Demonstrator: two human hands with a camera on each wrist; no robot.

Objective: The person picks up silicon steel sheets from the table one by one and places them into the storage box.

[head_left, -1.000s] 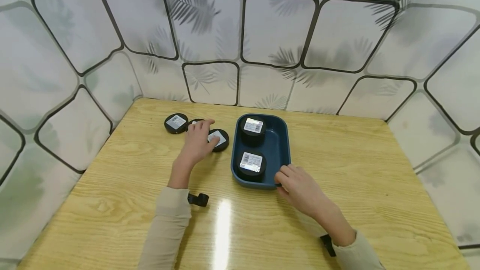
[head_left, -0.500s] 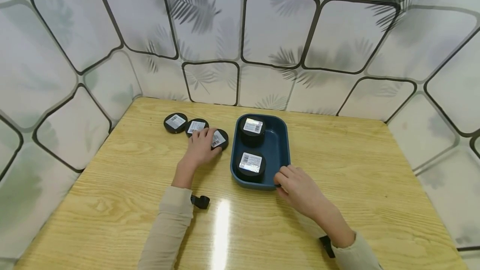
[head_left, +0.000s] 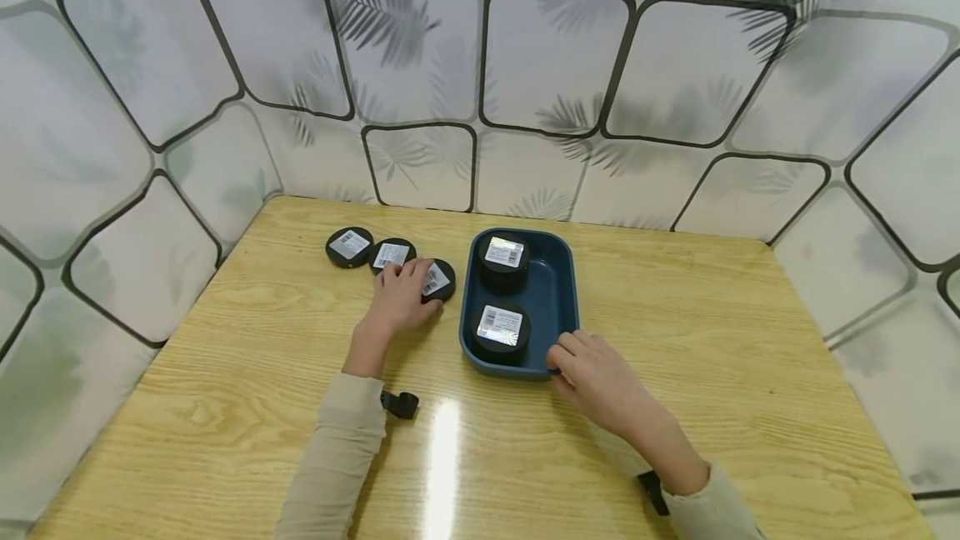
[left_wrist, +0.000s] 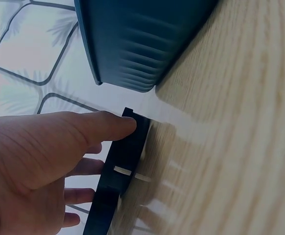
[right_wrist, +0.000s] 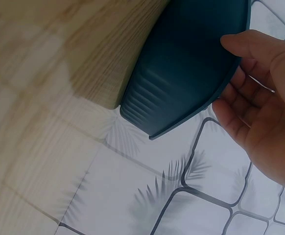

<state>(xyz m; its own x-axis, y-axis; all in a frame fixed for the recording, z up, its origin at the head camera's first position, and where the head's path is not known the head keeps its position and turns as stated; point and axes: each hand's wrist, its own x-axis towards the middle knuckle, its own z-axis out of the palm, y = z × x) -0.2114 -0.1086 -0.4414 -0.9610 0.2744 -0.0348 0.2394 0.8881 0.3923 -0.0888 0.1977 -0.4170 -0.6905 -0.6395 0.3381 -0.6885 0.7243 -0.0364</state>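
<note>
Beige in the sleeves (head_left: 330, 448), working at a wooden desk (head_left: 735, 332). Facing, at far left, an outer disc (head_left: 348, 247), black and white-labelled, lying flat; then, close beside it, a middle disc (head_left: 392, 252). Pinching the inner disc (head_left: 441, 280) on the desk between thumb and fingers of the left hand (head_left: 396, 300), just left of a blue tray (head_left: 553, 294). Seeing, along that tray's left side, a rear disc (head_left: 503, 252) and a front disc (head_left: 499, 324), both labelled. Grasping the tray's near right corner with the right hand (head_left: 603, 382), curling fingers over the rim, pressing the thumb outside.
</note>
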